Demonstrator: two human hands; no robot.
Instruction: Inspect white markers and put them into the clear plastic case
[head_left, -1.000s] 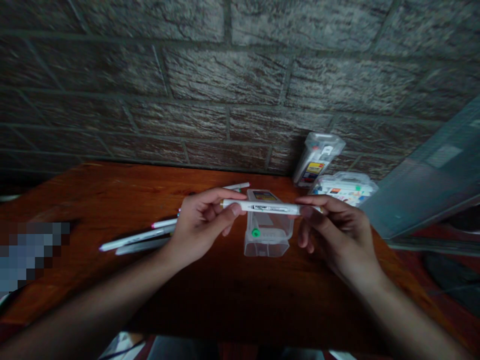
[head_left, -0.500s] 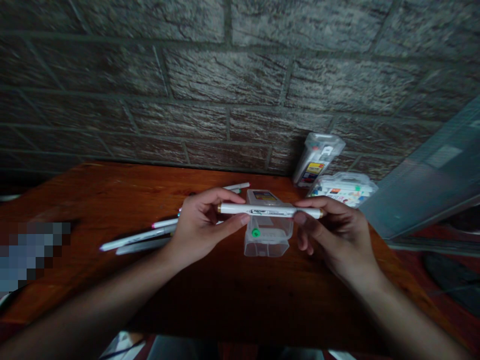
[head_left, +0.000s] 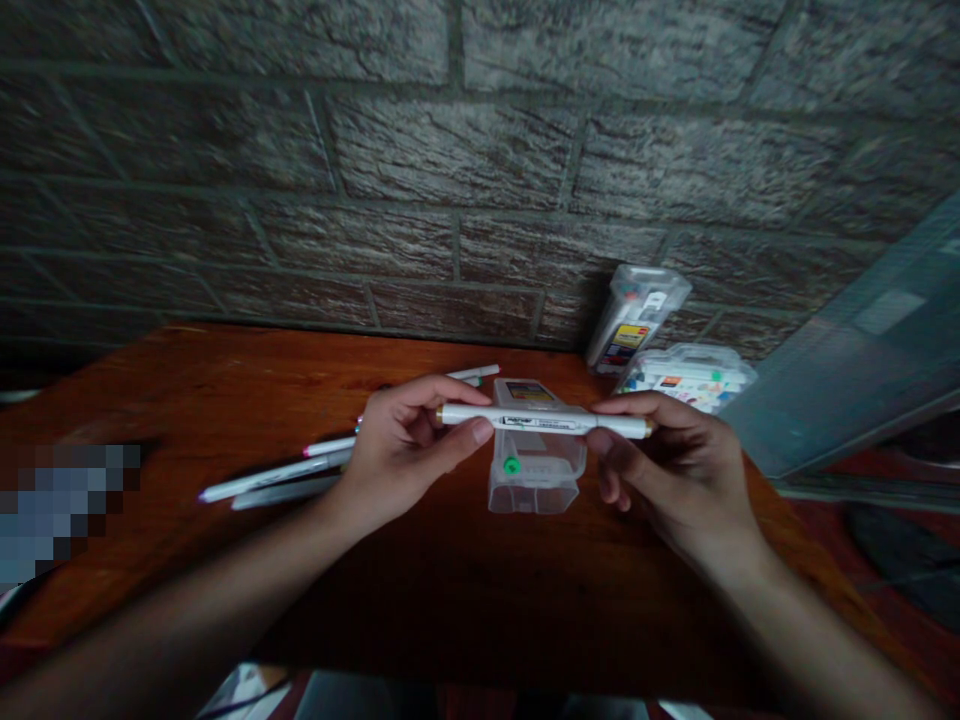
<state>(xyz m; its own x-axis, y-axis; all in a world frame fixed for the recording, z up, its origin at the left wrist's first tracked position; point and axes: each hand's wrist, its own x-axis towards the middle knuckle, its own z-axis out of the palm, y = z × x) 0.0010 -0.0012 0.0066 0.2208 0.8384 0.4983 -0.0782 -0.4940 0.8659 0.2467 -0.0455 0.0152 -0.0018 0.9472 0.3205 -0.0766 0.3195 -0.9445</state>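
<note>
A white marker point(head_left: 544, 420) with brown-gold ends is held level between both hands above the table. My left hand point(head_left: 409, 435) pinches its left part between thumb and fingers. On the right part, the cap end, my right hand point(head_left: 671, 455) is closed with thumb and forefinger, its other fingers curled below. Behind and beneath the marker stands an open clear plastic case point(head_left: 534, 490), partly hidden by it. A green-ended marker point(head_left: 511, 466) shows in that case. Several loose markers point(head_left: 281, 473) lie to the left of my left hand, some covered by it.
The wooden table point(head_left: 225, 400) meets a stone-block wall point(head_left: 450, 180). At the back right stand a tall clear marker case point(head_left: 634, 320) and a wider clear case point(head_left: 690, 378) holding markers. A greyish translucent panel point(head_left: 847, 340) rises beyond the table's right side.
My right hand has shifted slightly to the right with its end of the marker. My left hand has hardly moved, and the cases and loose markers are where they were.
</note>
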